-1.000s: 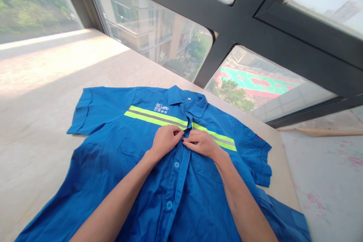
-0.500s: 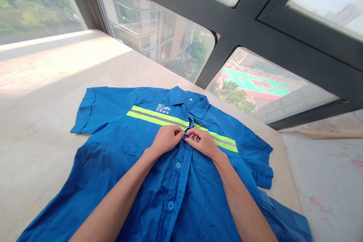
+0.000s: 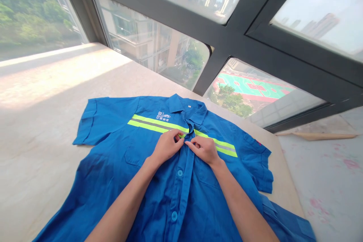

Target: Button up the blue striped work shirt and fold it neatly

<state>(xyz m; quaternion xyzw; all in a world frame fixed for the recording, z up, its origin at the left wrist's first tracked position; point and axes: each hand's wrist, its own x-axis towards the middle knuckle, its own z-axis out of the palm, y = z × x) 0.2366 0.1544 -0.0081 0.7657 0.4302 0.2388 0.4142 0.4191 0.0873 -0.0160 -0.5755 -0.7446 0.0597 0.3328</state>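
Blue shirt [image 3: 161, 185]: lies front up on the pale window sill [image 3: 42, 121], collar [image 3: 176, 104] toward the glass, sleeves spread.
Left hand [image 3: 168, 145]: fingers narrow, thumb and index pinching the front edge at the reflective stripe [image 3: 153, 123].
Right hand [image 3: 204, 149]: fingers narrow, thumb and index on the facing edge, rest curled. Tips nearly meet the left's.
Between tips: can't tell if a button is there; fingers cover it.
Placket [image 3: 187, 170]: runs down from the hands, slightly rumpled. Upper button [image 3: 180, 173] and lower button [image 3: 174, 216] face up beside it.
Pinch: my read, edge work at chest height. Keep both grips close to the edge; wide grips bunch the cloth.
Tension: light sideways pull should flatten the strip; too much would likely drag the shirt over the sill.
Alignment: match stripe halves across the front; a step there suggests offset edges.
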